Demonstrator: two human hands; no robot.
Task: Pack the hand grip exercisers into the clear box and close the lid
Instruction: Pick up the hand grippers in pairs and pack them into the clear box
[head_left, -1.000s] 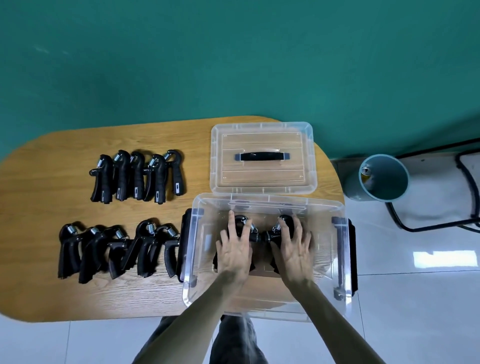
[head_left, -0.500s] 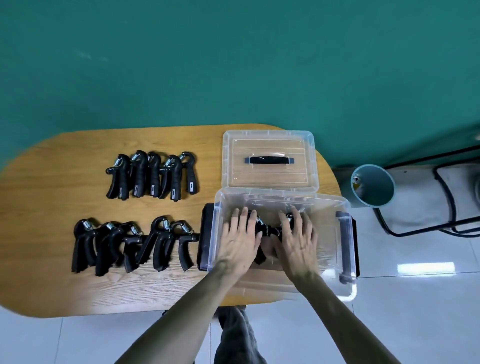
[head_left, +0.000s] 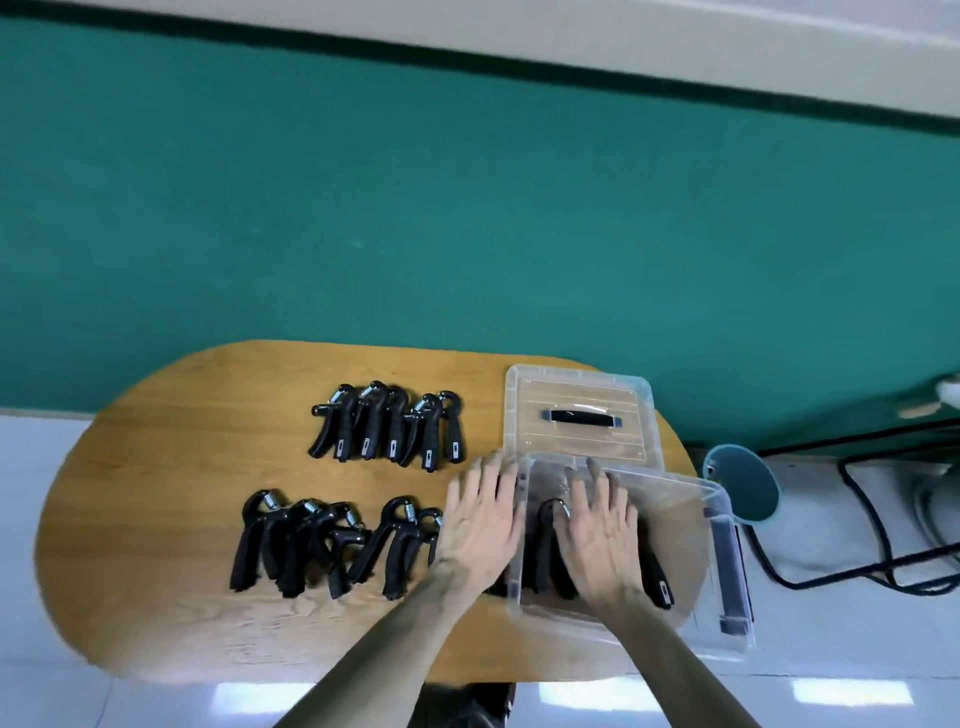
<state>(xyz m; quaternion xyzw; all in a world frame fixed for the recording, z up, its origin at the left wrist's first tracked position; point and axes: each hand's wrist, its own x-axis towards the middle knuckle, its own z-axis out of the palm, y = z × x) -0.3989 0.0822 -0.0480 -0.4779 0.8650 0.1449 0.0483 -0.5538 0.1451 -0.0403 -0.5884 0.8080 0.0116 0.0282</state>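
Head view looks down on a rounded wooden table (head_left: 156, 519) against a green wall (head_left: 467, 208), white tile floor (head_left: 857, 675) to the right. Two groups of black grip exercisers lie loose on the wood: a far row (head_left: 387, 426) and a nearer, more jumbled bunch (head_left: 332, 545), both left of the clear box (head_left: 691, 519). The lid (head_left: 579, 415) lies flat on the table just behind the box, black handle up. Right hand (head_left: 597, 535) is inside the box, fingers spread and pressing flat on grip exercisers (head_left: 545, 545) lying on the bottom. Left hand (head_left: 480, 519) is just outside the box's left wall, fingers loosely spread, palm down; whatever is beneath it is hidden, so I cannot tell if it holds anything. Motion blur smears the box's edges and both hands. A teal round bin (head_left: 743, 483) stands on the floor right of the table, beside black cables (head_left: 883, 545).
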